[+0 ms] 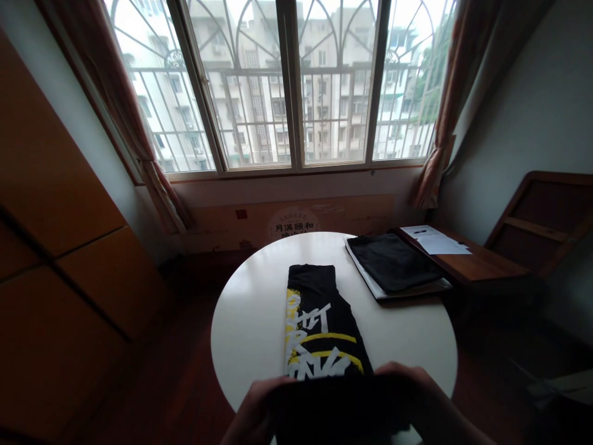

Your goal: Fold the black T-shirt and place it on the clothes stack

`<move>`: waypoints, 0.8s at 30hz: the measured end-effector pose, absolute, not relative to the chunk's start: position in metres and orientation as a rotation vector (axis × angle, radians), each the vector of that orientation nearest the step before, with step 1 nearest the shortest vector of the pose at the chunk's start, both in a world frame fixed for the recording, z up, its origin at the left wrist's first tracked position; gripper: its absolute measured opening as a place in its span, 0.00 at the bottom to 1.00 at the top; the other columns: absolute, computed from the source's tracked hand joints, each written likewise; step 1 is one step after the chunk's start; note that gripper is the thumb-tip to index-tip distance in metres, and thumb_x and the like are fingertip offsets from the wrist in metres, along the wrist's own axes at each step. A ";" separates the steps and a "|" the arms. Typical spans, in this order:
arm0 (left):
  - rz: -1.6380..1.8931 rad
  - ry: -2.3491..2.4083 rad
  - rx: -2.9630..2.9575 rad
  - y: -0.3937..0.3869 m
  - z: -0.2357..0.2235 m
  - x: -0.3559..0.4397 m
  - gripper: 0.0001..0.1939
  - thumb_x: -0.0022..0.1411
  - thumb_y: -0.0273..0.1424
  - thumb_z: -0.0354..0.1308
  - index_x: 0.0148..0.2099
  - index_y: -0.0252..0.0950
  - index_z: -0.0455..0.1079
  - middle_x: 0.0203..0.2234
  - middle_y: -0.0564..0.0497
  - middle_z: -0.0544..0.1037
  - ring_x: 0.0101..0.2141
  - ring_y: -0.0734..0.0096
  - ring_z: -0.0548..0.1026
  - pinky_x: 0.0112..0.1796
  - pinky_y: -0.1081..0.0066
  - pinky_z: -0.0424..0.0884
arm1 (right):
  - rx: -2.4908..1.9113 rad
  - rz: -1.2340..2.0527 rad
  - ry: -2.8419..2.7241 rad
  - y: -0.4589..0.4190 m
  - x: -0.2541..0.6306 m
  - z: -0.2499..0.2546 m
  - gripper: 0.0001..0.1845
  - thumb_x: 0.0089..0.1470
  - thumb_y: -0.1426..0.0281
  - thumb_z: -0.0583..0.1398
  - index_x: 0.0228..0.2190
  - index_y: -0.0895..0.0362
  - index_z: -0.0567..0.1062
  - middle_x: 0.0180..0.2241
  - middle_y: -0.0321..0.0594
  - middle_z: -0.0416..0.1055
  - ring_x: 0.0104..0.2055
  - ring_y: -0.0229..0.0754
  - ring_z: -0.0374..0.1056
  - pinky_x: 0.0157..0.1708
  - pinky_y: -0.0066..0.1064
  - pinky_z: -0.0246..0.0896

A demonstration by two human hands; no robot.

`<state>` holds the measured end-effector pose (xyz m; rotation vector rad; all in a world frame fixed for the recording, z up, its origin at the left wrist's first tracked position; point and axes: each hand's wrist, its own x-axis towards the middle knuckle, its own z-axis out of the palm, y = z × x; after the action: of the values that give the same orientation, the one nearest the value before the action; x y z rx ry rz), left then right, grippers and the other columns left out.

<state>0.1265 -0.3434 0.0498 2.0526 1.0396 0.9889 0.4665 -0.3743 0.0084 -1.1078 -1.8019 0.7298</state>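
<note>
A black T-shirt (319, 321) with white and yellow print lies folded into a long strip on the round white table (250, 321). Its near end is lifted off the table. My left hand (252, 411) grips that end at its left corner, and my right hand (417, 395) grips it at the right corner. Both hands sit at the table's near edge, partly hidden behind the dark cloth they hold.
A stack of folded dark and white clothes (393, 266) lies at the table's far right. A wooden desk (472, 262) with papers (438, 241) stands to the right. A wooden cabinet (60, 259) fills the left side. A barred window (287, 80) is ahead.
</note>
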 end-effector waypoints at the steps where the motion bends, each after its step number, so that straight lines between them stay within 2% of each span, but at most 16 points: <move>1: 0.973 1.019 1.925 -0.330 0.059 0.135 0.21 0.67 0.48 0.53 0.43 0.39 0.81 0.33 0.47 0.84 0.35 0.58 0.81 0.35 0.66 0.79 | -1.102 0.796 -1.726 -0.359 0.464 0.019 0.19 0.64 0.54 0.56 0.43 0.53 0.79 0.30 0.42 0.78 0.28 0.43 0.73 0.27 0.31 0.71; 3: 1.015 1.019 1.724 -0.297 0.074 0.152 0.21 0.65 0.46 0.56 0.40 0.33 0.80 0.31 0.46 0.83 0.35 0.57 0.80 0.36 0.66 0.77 | -1.085 0.847 -1.626 -0.323 0.460 0.039 0.19 0.62 0.55 0.59 0.41 0.56 0.79 0.33 0.43 0.78 0.32 0.45 0.73 0.31 0.33 0.71; 5: 1.090 1.071 1.578 -0.259 0.082 0.166 0.22 0.63 0.47 0.58 0.37 0.30 0.78 0.27 0.46 0.81 0.31 0.61 0.77 0.31 0.69 0.74 | -1.074 0.840 -1.553 -0.281 0.456 0.051 0.20 0.61 0.54 0.59 0.37 0.58 0.79 0.31 0.42 0.77 0.33 0.45 0.71 0.32 0.33 0.69; 9: 1.158 1.194 1.439 -0.175 0.082 0.186 0.23 0.59 0.47 0.63 0.36 0.27 0.76 0.24 0.48 0.78 0.26 0.68 0.73 0.27 0.72 0.68 | -1.132 0.806 -1.482 -0.188 0.449 0.052 0.22 0.58 0.54 0.60 0.39 0.61 0.79 0.36 0.44 0.78 0.37 0.47 0.72 0.37 0.35 0.68; 13: 1.133 1.291 1.411 -0.101 0.075 0.198 0.20 0.60 0.43 0.63 0.36 0.27 0.76 0.24 0.46 0.79 0.27 0.67 0.74 0.29 0.71 0.70 | -1.388 0.775 -1.528 -0.106 0.444 0.038 0.24 0.63 0.57 0.54 0.42 0.65 0.78 0.39 0.48 0.79 0.39 0.47 0.73 0.37 0.32 0.67; 17: 1.076 1.401 1.418 -0.055 0.057 0.202 0.17 0.62 0.39 0.62 0.33 0.27 0.75 0.23 0.45 0.79 0.27 0.66 0.75 0.30 0.71 0.70 | -1.554 0.723 -1.561 -0.054 0.441 0.022 0.21 0.64 0.62 0.55 0.40 0.67 0.79 0.38 0.51 0.79 0.40 0.48 0.73 0.40 0.33 0.66; 21: 0.987 1.466 1.444 -0.031 0.038 0.202 0.16 0.63 0.38 0.62 0.33 0.27 0.75 0.24 0.42 0.80 0.28 0.63 0.77 0.31 0.70 0.72 | -1.688 0.639 -1.636 -0.031 0.441 0.006 0.17 0.63 0.65 0.57 0.39 0.66 0.81 0.40 0.53 0.80 0.44 0.50 0.74 0.44 0.34 0.64; 24: 0.971 1.515 1.520 -0.020 0.035 0.203 0.14 0.64 0.36 0.59 0.35 0.28 0.76 0.28 0.42 0.82 0.33 0.60 0.79 0.36 0.67 0.75 | -1.762 0.573 -1.688 -0.026 0.443 -0.001 0.13 0.61 0.66 0.60 0.39 0.62 0.81 0.41 0.50 0.80 0.47 0.50 0.73 0.47 0.33 0.64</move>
<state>0.2029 -0.0200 0.0346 1.5203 1.5150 0.9709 0.4431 -0.0258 -0.0009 -1.7624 -1.6883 0.5735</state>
